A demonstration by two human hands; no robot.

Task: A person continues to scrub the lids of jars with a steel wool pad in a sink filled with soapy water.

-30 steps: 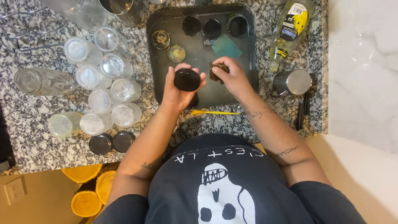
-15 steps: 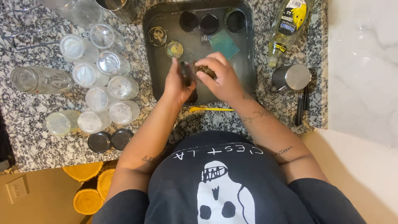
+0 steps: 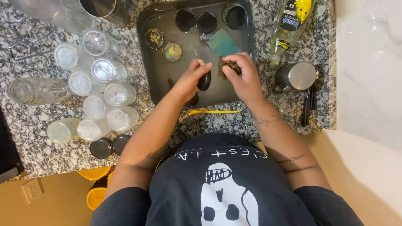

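A: Fingers of left hand (image 3: 190,79) pinch a round black jar lid (image 3: 204,80), held on edge; right hand (image 3: 245,77) grips a dark brown scouring pad (image 3: 227,67) just beside it.

B: Location?

A: Over the dark rectangular wash tray (image 3: 157,90), more lids lying in it. Speckled grey granite counter (image 3: 37,142); clear glass jars (image 3: 94,90) at left.

The left hand (image 3: 190,79) holds a black lid (image 3: 204,80) on edge over the tray (image 3: 157,83). The right hand (image 3: 246,77) holds a scrubber (image 3: 226,67) beside it.
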